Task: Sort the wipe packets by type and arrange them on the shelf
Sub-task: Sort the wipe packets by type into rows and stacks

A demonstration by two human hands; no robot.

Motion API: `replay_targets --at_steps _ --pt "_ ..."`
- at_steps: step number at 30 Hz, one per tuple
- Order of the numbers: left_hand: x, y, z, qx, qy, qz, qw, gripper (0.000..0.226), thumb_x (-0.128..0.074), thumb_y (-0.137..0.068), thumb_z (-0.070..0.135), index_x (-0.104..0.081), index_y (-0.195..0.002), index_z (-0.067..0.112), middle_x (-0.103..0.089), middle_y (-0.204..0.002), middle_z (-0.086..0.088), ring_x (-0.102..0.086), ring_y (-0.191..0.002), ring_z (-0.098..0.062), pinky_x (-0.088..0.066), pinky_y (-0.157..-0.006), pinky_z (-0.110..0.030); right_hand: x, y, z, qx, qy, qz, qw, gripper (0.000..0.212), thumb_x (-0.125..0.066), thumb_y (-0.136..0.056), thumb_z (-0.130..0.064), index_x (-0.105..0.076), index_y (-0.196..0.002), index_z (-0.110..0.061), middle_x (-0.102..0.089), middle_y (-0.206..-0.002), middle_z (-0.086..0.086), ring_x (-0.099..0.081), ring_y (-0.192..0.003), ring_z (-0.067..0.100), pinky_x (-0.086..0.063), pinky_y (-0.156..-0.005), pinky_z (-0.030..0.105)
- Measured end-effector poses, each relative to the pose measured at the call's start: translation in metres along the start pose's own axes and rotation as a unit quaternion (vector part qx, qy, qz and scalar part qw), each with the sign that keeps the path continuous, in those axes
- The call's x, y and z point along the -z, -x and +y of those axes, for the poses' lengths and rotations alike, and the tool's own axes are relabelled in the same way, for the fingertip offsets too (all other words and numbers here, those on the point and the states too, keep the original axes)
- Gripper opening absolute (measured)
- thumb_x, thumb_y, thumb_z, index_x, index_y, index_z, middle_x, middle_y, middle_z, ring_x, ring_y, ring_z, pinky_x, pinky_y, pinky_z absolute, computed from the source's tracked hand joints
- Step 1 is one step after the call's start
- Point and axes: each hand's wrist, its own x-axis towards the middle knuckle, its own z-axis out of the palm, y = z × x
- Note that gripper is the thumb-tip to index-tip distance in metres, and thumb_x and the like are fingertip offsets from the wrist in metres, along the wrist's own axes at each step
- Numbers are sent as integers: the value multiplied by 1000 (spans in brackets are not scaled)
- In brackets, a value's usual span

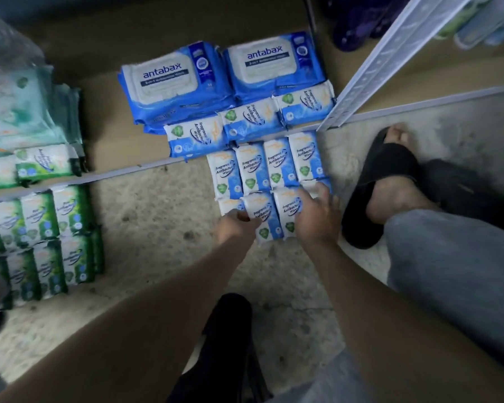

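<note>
L hand (234,225): grip curled on the left edge of the near row of blue packets (262,219), which sits on the floor (157,222). R hand (317,219): thumb and fingers clamped over the row's right end, so both squeeze it. Packets' long axes run 6–12 o'clock. Shelf (111,141) lies at 12, beyond another floor row (268,167); bare shelf space at approx 11, L hand nearer.

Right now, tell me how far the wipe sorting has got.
Done: two antabax packs and three small blue packets sit on the shelf; some green packets lie there at the left. In hand: the left hand and right hand grip the near floor packets. Left: the four blue packets on the floor behind them, and the green floor stack.
</note>
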Motion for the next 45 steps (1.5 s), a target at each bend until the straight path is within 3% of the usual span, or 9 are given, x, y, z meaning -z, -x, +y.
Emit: replay_targets --at_steps 4,7,10,18,23,30,37,45 --pt "0 8 14 -36 -59 54 996 32 -88 -73 27 -60 -86 19 -68 -85 3 -66 -77 -19 -58 -70 -34 -12 2 2 -56 -14 2 998 64 -61 -93 -21 -38 -151 -35 -25 -158 13 -37 -132 42 -39 -106 51" --pt "1 11 14 -85 -111 51 989 22 -84 -78 27 -64 -85 20 -69 -85 0 -66 -79 -18 -56 -69 -30 -13 2 5 -41 -8 -8 999 66 -60 -94 -23 -34 -153 -35 -21 -160 12 -36 -131 41 -39 -106 49" --pt "5 15 17 -134 -158 33 978 16 -76 -85 25 -74 -99 19 -74 -95 0 -67 -89 -17 -55 -76 -27 -10 0 10 -13 -26 -21 999 68 -61 -94 -24 -32 -155 -34 -17 -162 11 -34 -133 40 -41 -105 48" --pt "45 15 19 -197 -331 -89 918 47 -72 -86 27 -64 -132 27 -64 -130 -3 -61 -114 -23 -51 -87 -29 14 -2 3 -3 -4 -89 996 71 -65 -91 -32 -32 -154 -31 -13 -163 8 -32 -137 37 -40 -107 45" --pt "90 22 14 -219 -410 -70 883 57 -68 -88 32 -52 -142 23 -55 -139 -4 -52 -126 -23 -48 -100 -34 41 23 -36 39 56 -115 991 61 -59 -94 -37 -36 -150 -26 -17 -163 10 -26 -141 36 -37 -109 48" --pt "158 44 27 -277 -404 16 872 60 -65 -90 38 -46 -145 21 -35 -159 -2 -39 -140 -28 -40 -111 -39 90 67 -97 104 37 -78 991 62 -53 -98 -41 -32 -154 -26 -18 -163 11 -23 -145 35 -38 -110 47" --pt "227 83 18 -300 -340 74 888 62 -64 -91 43 -45 -146 20 -36 -158 -2 -39 -140 -27 -39 -111 -38 128 112 -158 110 -42 -46 992 61 -54 -97 -44 -36 -152 -24 -26 -160 8 -28 -142 35 -39 -108 47" --pt "305 118 -15 -304 -330 123 885 60 -62 -91 45 -47 -144 19 -46 -149 -3 -46 -133 -27 -45 -103 -39 148 170 -227 158 -32 -39 986 56 -53 -97 -43 -40 -147 -22 -35 -151 9 -35 -136 34 -42 -106 46"
